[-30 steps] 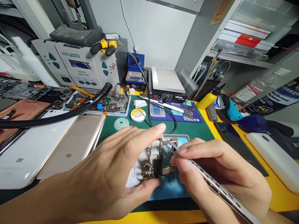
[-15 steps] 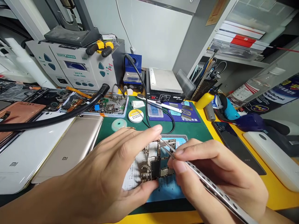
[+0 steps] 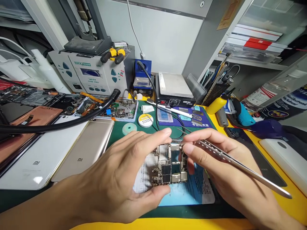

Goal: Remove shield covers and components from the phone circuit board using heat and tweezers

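Board (image 3: 166, 174) in left hand (image 3: 124, 169), tools (image 3: 222, 67) in holder (image 3: 214, 91)

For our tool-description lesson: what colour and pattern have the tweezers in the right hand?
The tweezers are silvery, with small holes; see the head view.

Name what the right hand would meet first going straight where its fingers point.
Probably the circuit board; its upper right corner seems to touch the right hand at the thumb, though depth is unclear.

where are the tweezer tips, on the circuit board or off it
Off it: the right hand holds the tweezers with their tips beyond the upper edge of the circuit board, seen against the green mat.
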Tool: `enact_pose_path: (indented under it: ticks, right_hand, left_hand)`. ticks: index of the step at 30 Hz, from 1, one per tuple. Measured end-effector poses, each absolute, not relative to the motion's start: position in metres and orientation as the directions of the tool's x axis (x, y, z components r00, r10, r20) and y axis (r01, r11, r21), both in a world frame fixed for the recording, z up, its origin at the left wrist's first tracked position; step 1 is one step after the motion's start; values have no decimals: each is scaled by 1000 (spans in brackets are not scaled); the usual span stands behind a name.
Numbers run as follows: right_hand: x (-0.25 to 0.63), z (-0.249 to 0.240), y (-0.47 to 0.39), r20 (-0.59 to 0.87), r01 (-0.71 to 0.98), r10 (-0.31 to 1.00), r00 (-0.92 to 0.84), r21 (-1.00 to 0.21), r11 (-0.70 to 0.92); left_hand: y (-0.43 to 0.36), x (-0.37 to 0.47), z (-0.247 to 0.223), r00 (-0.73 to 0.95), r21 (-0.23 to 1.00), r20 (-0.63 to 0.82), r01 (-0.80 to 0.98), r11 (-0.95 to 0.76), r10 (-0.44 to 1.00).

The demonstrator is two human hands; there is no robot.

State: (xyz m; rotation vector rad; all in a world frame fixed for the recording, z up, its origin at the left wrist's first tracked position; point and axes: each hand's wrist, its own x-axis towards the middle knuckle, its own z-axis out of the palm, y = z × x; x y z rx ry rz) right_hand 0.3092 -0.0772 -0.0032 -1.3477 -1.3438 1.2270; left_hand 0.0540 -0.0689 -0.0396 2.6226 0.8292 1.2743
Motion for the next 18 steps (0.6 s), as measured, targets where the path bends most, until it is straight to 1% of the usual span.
enact_pose_path:
  ticks: [3,8,18]
  right_hand:
    - [312,-6,-79,-138,124,989,-47,-984,-131]
    - [312,-7,-78,-189,108,980,-53,-977,-183]
    - [315,-6,-80,-202,123,978,-54,-973,-194]
  left_hand:
    - [-68,52,-40,492,319,705,423,-848,511]
    - [-67,52,-38,500,301,701,437,-847,508]
    - [-69,53,-40,484,320,709,427,-846,513]
